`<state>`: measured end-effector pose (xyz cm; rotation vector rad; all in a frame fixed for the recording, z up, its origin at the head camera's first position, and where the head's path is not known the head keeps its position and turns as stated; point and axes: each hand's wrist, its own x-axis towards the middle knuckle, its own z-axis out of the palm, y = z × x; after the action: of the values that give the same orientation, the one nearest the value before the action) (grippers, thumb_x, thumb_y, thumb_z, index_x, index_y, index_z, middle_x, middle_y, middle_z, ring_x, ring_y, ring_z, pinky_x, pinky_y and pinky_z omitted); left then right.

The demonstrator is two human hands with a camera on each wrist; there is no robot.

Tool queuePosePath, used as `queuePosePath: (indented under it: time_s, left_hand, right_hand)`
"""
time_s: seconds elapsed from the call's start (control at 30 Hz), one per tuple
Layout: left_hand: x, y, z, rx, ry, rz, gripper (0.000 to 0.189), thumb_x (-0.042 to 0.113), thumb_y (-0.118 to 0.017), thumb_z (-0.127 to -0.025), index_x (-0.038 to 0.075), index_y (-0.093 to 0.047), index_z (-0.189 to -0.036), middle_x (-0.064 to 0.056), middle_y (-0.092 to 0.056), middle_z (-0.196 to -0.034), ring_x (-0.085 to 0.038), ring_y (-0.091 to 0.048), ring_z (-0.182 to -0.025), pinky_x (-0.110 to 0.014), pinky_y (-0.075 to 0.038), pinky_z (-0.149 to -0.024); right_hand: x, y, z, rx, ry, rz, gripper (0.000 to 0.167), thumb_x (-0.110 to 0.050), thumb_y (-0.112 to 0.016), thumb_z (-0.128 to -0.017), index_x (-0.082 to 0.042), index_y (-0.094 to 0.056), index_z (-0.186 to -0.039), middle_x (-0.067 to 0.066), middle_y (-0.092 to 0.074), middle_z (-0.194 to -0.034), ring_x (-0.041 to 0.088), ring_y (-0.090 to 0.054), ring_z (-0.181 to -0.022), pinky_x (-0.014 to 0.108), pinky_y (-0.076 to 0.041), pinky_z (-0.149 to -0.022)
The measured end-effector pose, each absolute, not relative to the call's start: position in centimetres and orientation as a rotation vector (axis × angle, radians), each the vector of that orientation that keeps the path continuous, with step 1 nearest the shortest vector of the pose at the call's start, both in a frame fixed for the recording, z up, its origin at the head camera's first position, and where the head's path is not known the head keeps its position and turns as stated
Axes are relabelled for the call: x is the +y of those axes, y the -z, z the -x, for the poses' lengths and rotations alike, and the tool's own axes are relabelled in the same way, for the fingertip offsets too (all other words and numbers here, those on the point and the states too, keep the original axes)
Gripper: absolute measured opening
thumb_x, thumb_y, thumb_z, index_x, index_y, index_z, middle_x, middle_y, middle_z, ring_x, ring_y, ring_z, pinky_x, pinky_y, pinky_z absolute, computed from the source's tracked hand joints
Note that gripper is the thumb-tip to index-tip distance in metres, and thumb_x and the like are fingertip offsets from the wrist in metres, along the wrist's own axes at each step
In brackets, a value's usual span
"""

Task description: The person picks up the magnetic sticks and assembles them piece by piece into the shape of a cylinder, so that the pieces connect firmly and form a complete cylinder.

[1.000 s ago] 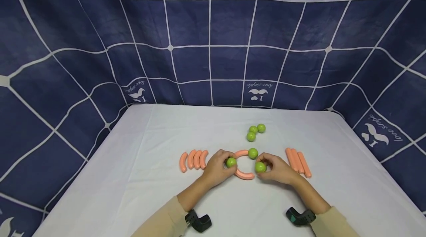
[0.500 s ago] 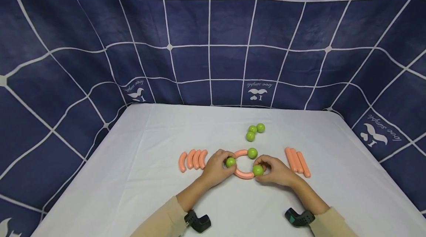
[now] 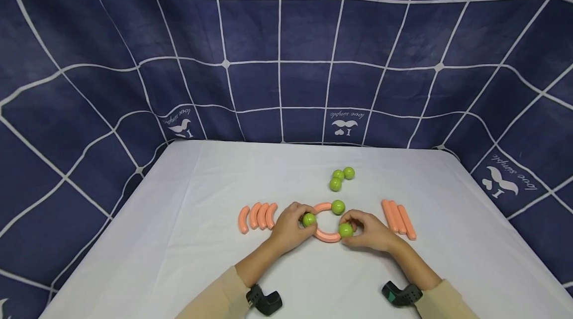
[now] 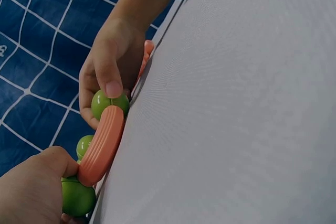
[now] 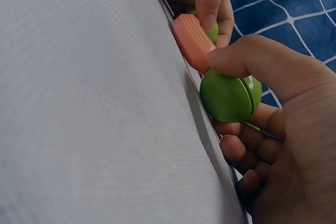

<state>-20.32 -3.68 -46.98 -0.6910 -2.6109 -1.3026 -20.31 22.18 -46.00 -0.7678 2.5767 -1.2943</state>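
The left hand (image 3: 290, 228) and right hand (image 3: 370, 231) pinch green balls (image 3: 309, 219) between curled fingers, the ring (image 3: 328, 236) seemingly part-built, its right side unclosed.

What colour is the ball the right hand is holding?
Green. The ball in the right hand shows best in the right wrist view.
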Motion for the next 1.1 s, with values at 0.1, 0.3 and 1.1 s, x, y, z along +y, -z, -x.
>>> queuePosePath:
  time_s: [0.1, 0.3, 1.1]
  left_hand:
    - [-3.71, 46.98, 20.31, -2.606, 1.306, 0.687, 0.024, 0.021, -0.067, -0.083, 0.013, -0.069, -0.105, 0.003, -0.056, -0.095, -0.01, -0.053, -0.084, -0.026, -0.046, -0.075]
    - [-3.62, 47.08, 20.35, -2.595, 1.293, 0.648, 0.023, 0.021, -0.068, -0.081, 0.016, -0.071, -0.104, 0.003, -0.049, -0.089, -0.01, -0.047, -0.079, -0.025, -0.043, -0.068]
    - [-3.41, 47.0, 20.23, -2.627, 1.384, 0.451, 0.046, 0.04, -0.076, -0.084, 0.009, -0.058, -0.112, 0.0, -0.05, -0.097, -0.012, -0.05, -0.084, -0.026, -0.045, -0.07]
  right_hand:
    - [22.15, 46.15, 20.43, 2.578, 1.319, 0.766, 0.027, -0.018, -0.079, -0.079, -0.014, -0.065, -0.101, -0.001, -0.055, -0.086, 0.014, -0.05, -0.08, 0.025, -0.042, -0.069]
    - [22.1, 46.04, 20.54, 2.575, 1.357, 0.745, 0.023, -0.018, -0.077, -0.081, -0.013, -0.062, -0.099, 0.0, -0.055, -0.083, 0.013, -0.05, -0.076, 0.024, -0.041, -0.065]
    - [22.71, 46.44, 20.98, 2.466, 1.664, 0.85, 0.007, 0.0, -0.06, -0.092, -0.001, -0.067, -0.093, 0.01, -0.064, -0.079, 0.014, -0.057, -0.066, 0.025, -0.048, -0.058]
